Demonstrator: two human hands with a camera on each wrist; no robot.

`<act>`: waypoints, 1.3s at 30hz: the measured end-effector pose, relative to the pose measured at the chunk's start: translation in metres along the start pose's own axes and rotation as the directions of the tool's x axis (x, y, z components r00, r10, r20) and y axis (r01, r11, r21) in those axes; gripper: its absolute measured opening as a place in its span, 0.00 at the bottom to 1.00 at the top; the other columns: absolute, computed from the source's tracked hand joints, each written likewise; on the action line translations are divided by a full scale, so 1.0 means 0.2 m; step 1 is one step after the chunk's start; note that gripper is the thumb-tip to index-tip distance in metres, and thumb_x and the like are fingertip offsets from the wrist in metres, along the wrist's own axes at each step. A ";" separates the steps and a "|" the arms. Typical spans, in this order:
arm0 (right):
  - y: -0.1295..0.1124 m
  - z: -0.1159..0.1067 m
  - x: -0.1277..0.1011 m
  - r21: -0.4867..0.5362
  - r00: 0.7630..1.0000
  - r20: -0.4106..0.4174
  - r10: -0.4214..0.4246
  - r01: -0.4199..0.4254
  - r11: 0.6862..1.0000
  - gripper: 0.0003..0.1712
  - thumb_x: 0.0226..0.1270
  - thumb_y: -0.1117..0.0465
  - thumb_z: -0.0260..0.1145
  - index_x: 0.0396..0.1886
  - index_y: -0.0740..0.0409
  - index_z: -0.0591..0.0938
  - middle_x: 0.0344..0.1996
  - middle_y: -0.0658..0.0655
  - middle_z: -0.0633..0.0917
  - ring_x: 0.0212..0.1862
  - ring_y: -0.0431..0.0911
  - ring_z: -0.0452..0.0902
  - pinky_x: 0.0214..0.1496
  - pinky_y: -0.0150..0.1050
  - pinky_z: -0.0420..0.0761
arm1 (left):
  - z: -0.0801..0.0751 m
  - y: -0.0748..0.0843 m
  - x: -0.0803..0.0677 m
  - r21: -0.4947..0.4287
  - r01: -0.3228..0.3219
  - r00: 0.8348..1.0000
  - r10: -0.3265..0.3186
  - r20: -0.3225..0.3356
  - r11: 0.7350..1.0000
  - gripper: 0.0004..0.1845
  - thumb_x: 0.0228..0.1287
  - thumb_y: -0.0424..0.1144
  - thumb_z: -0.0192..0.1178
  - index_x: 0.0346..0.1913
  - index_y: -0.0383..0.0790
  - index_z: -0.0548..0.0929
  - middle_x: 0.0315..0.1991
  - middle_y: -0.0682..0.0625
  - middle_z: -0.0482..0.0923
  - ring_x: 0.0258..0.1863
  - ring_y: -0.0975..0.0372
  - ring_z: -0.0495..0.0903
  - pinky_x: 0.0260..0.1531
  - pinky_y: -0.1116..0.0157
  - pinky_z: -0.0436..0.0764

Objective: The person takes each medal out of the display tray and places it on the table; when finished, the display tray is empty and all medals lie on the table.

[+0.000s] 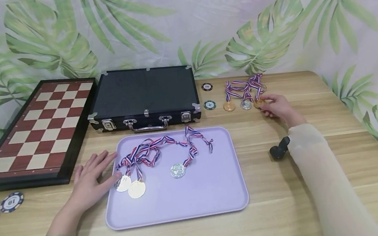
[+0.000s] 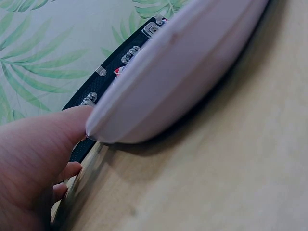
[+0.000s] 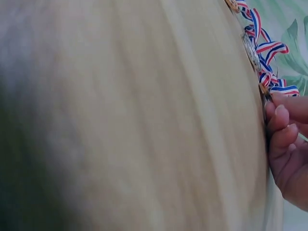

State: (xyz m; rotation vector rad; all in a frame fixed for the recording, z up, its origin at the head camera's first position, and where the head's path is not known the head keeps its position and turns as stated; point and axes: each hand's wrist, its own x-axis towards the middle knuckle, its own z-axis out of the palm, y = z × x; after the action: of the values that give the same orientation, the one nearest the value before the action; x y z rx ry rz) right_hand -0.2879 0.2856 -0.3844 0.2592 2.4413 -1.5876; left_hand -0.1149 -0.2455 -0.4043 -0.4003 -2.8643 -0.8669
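Head view, right hand (image 1: pixel 276 107): pinches a gold medal (image 1: pixel 259 103) beside a silver medal (image 1: pixel 246 105), far side of desk (image 1: pixel 256 137)
Left hand (image 1: pixel 91 182): fingers apart, thumb over left rim of tray (image 1: pixel 199 196)
Tray: three ribboned medals (image 1: pixel 178 171)

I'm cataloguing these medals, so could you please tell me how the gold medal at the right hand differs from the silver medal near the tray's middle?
The gold medal is pinched by the right hand; the silver medal is untouched. The gold medal is outside the lilac tray, the silver medal inside it. Both have striped red, white and blue ribbons.
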 end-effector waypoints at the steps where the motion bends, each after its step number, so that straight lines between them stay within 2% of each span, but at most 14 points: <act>1: 0.00 0.00 0.00 -0.013 1.000 -0.005 0.002 -0.002 1.000 0.28 0.58 0.68 0.58 0.59 0.65 0.63 0.17 0.48 0.78 0.16 0.37 0.70 0.16 0.28 0.69 | 0.00 0.00 0.00 0.000 0.000 1.000 0.000 0.000 1.000 0.31 0.54 0.49 0.57 0.61 0.46 0.64 0.61 0.36 0.55 0.61 0.43 0.45 0.52 0.42 0.31; 4: 0.00 0.00 -0.02 -0.036 1.000 -0.014 0.008 -0.008 0.999 0.28 0.58 0.68 0.57 0.60 0.65 0.63 0.17 0.48 0.78 0.16 0.37 0.70 0.17 0.28 0.69 | 0.00 0.01 0.00 -0.001 0.000 1.000 0.000 0.004 1.000 0.31 0.54 0.49 0.57 0.61 0.46 0.64 0.61 0.36 0.55 0.61 0.42 0.45 0.52 0.42 0.31; 22: 0.00 -0.01 -0.08 0.009 0.999 -0.013 0.039 -0.039 0.999 0.31 0.59 0.68 0.56 0.62 0.65 0.58 0.16 0.48 0.77 0.16 0.36 0.70 0.17 0.27 0.70 | 0.00 0.01 -0.01 0.002 -0.001 1.000 0.001 0.014 1.000 0.31 0.54 0.50 0.56 0.61 0.46 0.64 0.61 0.36 0.55 0.61 0.42 0.45 0.52 0.43 0.31; 27: -0.01 0.01 -0.14 0.062 1.000 0.005 0.016 -0.016 0.998 0.31 0.59 0.67 0.56 0.62 0.64 0.58 0.20 0.50 0.79 0.18 0.36 0.72 0.20 0.27 0.73 | 0.00 0.01 -0.02 -0.001 -0.004 1.000 0.004 0.004 1.000 0.30 0.54 0.49 0.56 0.61 0.46 0.64 0.60 0.36 0.56 0.61 0.42 0.45 0.53 0.42 0.32; 30: -0.03 0.04 -0.20 0.126 0.999 -0.012 -0.030 0.031 0.992 0.31 0.59 0.67 0.57 0.62 0.64 0.59 0.23 0.52 0.79 0.20 0.38 0.73 0.23 0.27 0.74 | 0.00 0.01 -0.02 0.000 -0.004 1.000 0.004 0.003 1.000 0.30 0.54 0.49 0.56 0.61 0.46 0.64 0.60 0.36 0.56 0.61 0.42 0.45 0.52 0.42 0.32; 33: -0.09 0.11 -0.28 0.223 0.995 -0.040 -0.097 0.103 0.969 0.30 0.57 0.67 0.59 0.60 0.66 0.61 0.26 0.54 0.78 0.23 0.39 0.74 0.26 0.28 0.75 | 0.00 0.01 -0.02 0.003 -0.001 1.000 0.001 0.004 1.000 0.31 0.54 0.49 0.56 0.61 0.46 0.64 0.60 0.36 0.55 0.61 0.42 0.45 0.52 0.42 0.31; 37: -0.19 0.26 -0.41 0.367 0.976 -0.052 -0.213 0.217 0.905 0.24 0.55 0.70 0.61 0.53 0.67 0.68 0.26 0.54 0.78 0.23 0.41 0.73 0.27 0.29 0.76 | 0.00 0.01 -0.01 0.005 0.001 1.000 -0.001 0.004 1.000 0.31 0.55 0.50 0.56 0.61 0.46 0.64 0.61 0.36 0.55 0.61 0.43 0.45 0.52 0.42 0.31; 39: -0.24 0.36 -0.49 0.383 0.959 -0.044 -0.280 0.275 0.882 0.20 0.54 0.71 0.60 0.48 0.67 0.72 0.25 0.53 0.77 0.23 0.41 0.73 0.26 0.29 0.75 | 0.00 0.01 0.00 0.004 -0.001 1.000 0.001 0.004 1.000 0.31 0.55 0.50 0.56 0.61 0.46 0.63 0.61 0.36 0.55 0.61 0.43 0.44 0.52 0.42 0.31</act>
State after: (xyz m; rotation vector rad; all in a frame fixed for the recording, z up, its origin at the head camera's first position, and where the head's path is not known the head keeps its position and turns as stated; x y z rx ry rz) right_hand -0.2010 0.1979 -0.3436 -0.0472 2.2108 -2.1861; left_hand -0.1138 -0.2450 -0.4036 -0.4035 -2.8684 -0.8604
